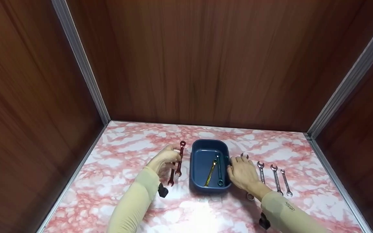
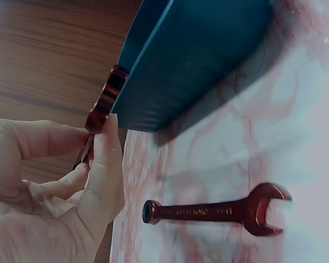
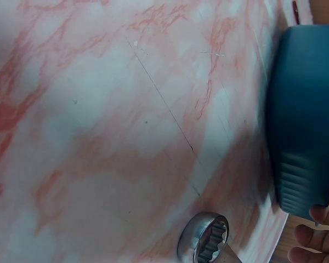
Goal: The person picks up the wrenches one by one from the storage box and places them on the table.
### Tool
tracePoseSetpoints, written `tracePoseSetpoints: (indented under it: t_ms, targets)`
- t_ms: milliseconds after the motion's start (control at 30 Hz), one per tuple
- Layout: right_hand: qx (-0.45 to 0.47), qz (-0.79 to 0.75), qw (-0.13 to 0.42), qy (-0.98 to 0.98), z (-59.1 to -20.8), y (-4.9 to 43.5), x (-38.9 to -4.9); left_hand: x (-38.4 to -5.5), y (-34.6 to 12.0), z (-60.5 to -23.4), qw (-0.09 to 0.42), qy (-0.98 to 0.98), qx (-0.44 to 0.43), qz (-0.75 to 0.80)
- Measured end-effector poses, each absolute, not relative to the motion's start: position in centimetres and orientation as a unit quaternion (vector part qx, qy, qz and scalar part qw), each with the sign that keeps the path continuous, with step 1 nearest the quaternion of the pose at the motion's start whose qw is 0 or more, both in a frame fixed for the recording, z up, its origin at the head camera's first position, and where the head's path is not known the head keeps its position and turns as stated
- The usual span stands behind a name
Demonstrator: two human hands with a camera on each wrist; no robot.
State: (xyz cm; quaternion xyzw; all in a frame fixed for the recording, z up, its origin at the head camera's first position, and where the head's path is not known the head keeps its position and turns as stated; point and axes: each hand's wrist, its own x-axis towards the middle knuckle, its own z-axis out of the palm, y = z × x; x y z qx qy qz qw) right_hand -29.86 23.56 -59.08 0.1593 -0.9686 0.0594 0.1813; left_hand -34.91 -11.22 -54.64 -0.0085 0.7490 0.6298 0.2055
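My left hand (image 1: 167,157) pinches a red combination wrench (image 1: 182,152) between thumb and fingers, just left of the blue bin (image 1: 194,186). In the left wrist view this wrench (image 2: 107,98) overlaps the bin's wall. Under that hand, a second red wrench (image 2: 203,212) lies on the table. My right hand (image 1: 244,171) is at the bin's right wall, above a silver wrench whose ring end (image 3: 205,238) shows in the right wrist view. Its fingertips (image 3: 310,235) are curled; I cannot tell whether they hold anything. Inside the bin lie a yellow wrench (image 1: 210,174) and a green wrench (image 1: 220,170).
To the right, three more silver wrenches lie in a row, the nearest (image 1: 262,171) partly behind the right hand, the farthest (image 1: 286,183) rightmost. Brown wood-grain panels (image 1: 189,64) with metal corner posts (image 1: 83,61) wall in the marbled table (image 1: 134,136) at the back and sides.
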Motion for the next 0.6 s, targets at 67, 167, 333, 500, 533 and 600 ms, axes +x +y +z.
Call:
tracePoseSetpoints:
  t_ms: [67,167,333,500,533,600]
  targets:
    - [0.159,0.059,0.179,-0.969,-59.1,23.6,-29.9,-35.0,-11.5,-54.9,0.204,0.750,-0.011,0.629]
    - [0.158,0.057,0.174,-0.970,-59.2,23.6,-29.8,-34.9,-12.1,-55.3,0.206,0.747,-0.017,0.632]
    - [0.159,0.056,0.179,-0.969,-59.2,23.6,-29.8,-34.6,-12.9,-55.7,0.205,0.734,-0.035,0.646]
    - [0.158,0.063,0.183,-0.968,-59.2,23.5,-29.9,-34.4,-13.7,-56.1,0.209,0.739,-0.046,0.638]
    - [0.157,0.063,0.183,-0.969,-59.2,23.6,-29.9,-34.4,-13.9,-56.2,0.211,0.742,-0.047,0.635]
    - [0.156,0.062,0.181,-0.969,-59.2,23.6,-29.9,-34.3,-14.2,-56.3,0.213,0.745,-0.051,0.630]
